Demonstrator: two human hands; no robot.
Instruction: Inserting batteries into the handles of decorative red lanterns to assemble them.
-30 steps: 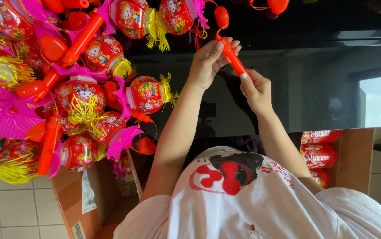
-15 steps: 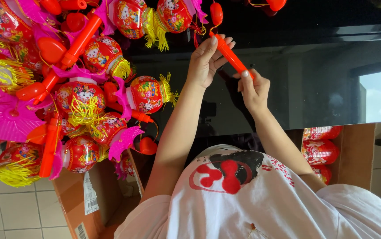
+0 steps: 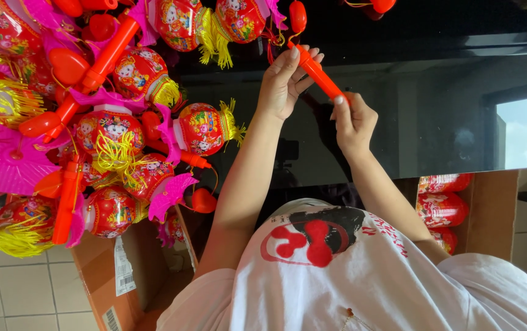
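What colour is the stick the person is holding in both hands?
The stick is bright orange-red, seen best in the head view.

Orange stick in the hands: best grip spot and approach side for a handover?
Take the orange stick at its bare middle, between the left hand at its upper end and the right hand at its lower end. It lies diagonally over the dark glossy table; approach from the image's upper-right, across its length.

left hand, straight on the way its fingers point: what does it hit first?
The left hand points up the picture, fingers on the upper end of the orange plastic stick. Straight on, it would likely meet the small red oval plastic pendant hanging just past the stick's end, though depth there is unclear.
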